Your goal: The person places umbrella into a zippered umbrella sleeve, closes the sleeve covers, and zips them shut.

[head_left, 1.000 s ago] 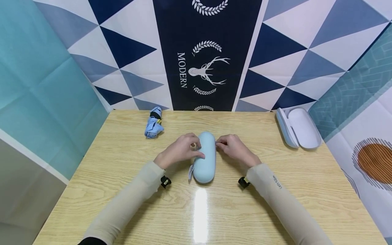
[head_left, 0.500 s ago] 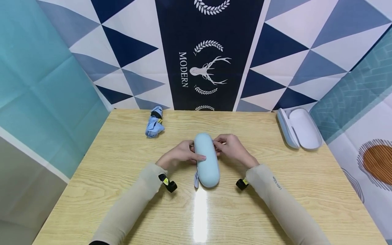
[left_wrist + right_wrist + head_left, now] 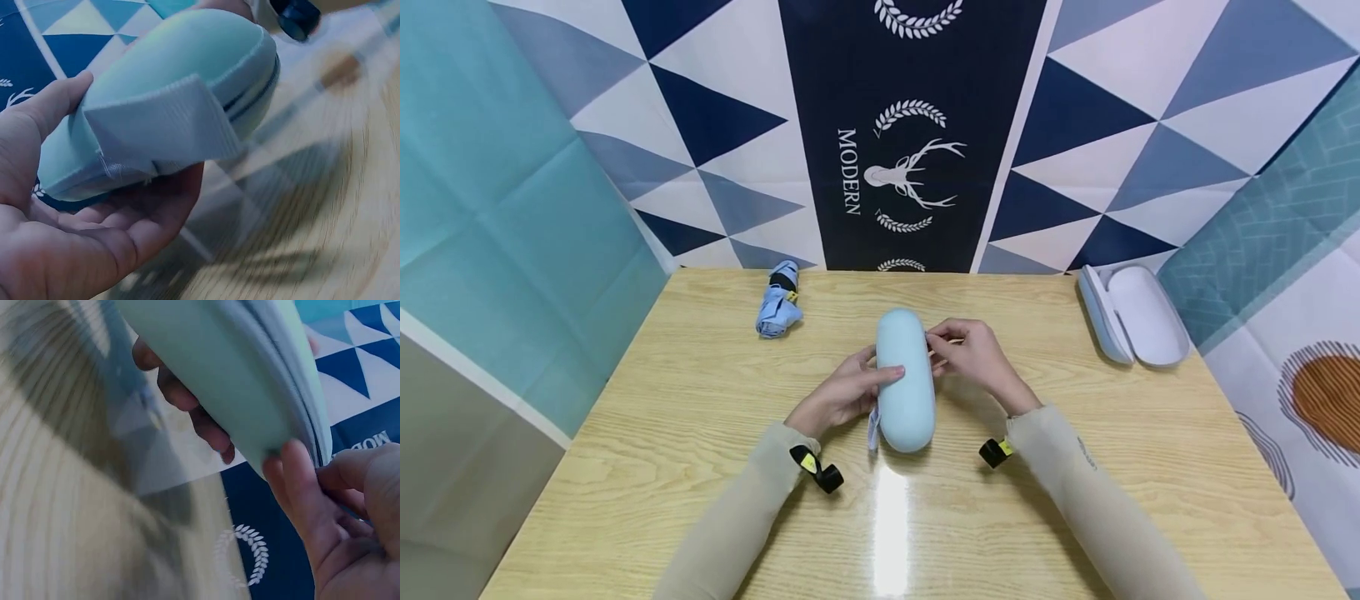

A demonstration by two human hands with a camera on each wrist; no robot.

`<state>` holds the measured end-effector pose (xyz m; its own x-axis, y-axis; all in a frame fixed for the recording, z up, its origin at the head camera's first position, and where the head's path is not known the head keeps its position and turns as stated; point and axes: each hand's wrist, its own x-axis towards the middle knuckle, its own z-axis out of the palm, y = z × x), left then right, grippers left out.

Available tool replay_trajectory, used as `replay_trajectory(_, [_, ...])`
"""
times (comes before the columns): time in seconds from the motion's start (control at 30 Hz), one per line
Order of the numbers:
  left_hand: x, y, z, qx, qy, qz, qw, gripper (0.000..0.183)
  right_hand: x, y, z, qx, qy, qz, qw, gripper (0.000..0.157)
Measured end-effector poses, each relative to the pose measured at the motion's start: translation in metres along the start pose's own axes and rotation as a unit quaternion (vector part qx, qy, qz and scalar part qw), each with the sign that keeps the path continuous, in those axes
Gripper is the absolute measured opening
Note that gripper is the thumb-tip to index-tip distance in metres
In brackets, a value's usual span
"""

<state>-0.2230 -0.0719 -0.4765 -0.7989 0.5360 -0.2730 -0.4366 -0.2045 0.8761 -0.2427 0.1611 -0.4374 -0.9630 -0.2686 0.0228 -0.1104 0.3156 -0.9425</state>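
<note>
A pale blue, rounded zippered case [image 3: 906,392] is held up off the wooden table, its long side pointing away from me. My left hand [image 3: 848,390] grips it, thumb on top and fingers curled beneath. A grey fabric loop [image 3: 156,125] hangs from the case on the left hand's side. At the far right side, my right hand [image 3: 973,354] pinches at the zipper [image 3: 303,403] between thumb and forefinger. The zipper pull itself is hidden by the fingertips. In the right wrist view, left-hand fingers [image 3: 206,428] show under the case, and the zipper looks closed along the visible edge.
A folded blue umbrella [image 3: 778,300] with a black band lies at the back left of the table [image 3: 700,400]. At the back right sits an opened hard case [image 3: 1146,317] with a white inside. Patterned cloth walls [image 3: 722,108] stand behind and on both sides.
My left hand has shifted from fingertips on the case to a grip round it from below. The case has been lifted and tilted slightly. My right hand stays at its far right side.
</note>
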Motion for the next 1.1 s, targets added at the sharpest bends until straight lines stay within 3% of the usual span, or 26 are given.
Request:
replay_trajectory(0.2, [-0.003,0.005,0.001,-0.003,-0.011,0.026,0.9996,0.074,-0.004,-0.011,-0.004,-0.027,0.044,-0.076,0.996,0.017])
replay_trajectory(0.43, [-0.007,0.015,0.003,0.012,-0.02,0.038,0.999,0.075,-0.007,-0.023,-0.01,-0.111,0.087,-0.139,0.98,0.009])
replay_trajectory(0.77, [-0.012,0.028,0.004,0.049,-0.028,0.03,0.9979,0.074,-0.014,-0.03,-0.012,-0.182,0.113,-0.189,0.958,0.006])
replay_trajectory(1.1, [-0.018,0.041,0.012,0.07,-0.024,0.026,0.9969,0.075,-0.019,-0.039,-0.016,-0.203,0.112,-0.205,0.951,0.006])
